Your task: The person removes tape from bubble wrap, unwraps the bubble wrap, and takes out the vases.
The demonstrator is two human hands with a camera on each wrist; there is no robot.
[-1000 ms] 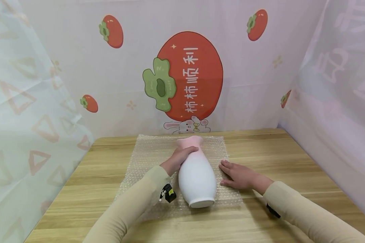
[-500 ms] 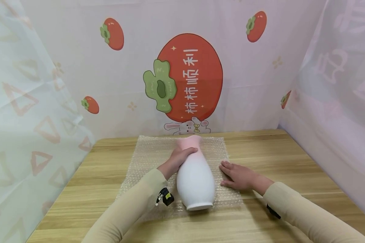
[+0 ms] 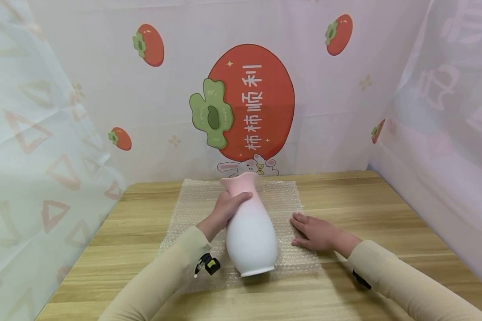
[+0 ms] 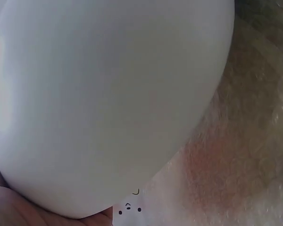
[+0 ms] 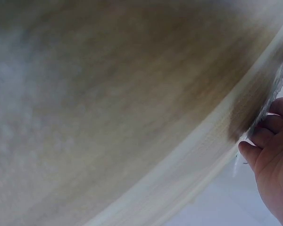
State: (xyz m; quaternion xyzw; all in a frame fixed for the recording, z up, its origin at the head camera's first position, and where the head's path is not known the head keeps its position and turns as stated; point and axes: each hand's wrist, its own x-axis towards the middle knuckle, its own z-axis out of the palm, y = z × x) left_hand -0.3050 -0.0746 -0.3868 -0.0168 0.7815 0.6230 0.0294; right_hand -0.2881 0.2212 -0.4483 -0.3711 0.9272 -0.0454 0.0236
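Note:
A vase (image 3: pixel 251 236), pink at its flared mouth and white over the body, lies tilted above a sheet of bubble wrap (image 3: pixel 197 200). My left hand (image 3: pixel 223 209) grips its neck, thumb across the top; the other fingers are hidden behind the vase. In the left wrist view the white vase belly (image 4: pixel 108 94) fills most of the picture, and part of the left hand (image 4: pixel 14 207) shows below it. My right hand (image 3: pixel 315 232) rests palm down on the bubble wrap's right edge, its fingers extended. The right wrist view shows this hand (image 5: pixel 273 150) at the right side.
The wrap lies on a wood-grain table (image 3: pixel 357 200). Behind it hangs a white cloth (image 3: pixel 325 133) printed with persimmons and a rabbit. Further cloth sheets (image 3: pixel 446 147) close off both sides. A small black device (image 3: pixel 212 264) sits at the left wrist.
My left hand has shifted the vase leftward, and its mouth now sits higher and further left. The right hand and the bubble wrap stay in place.

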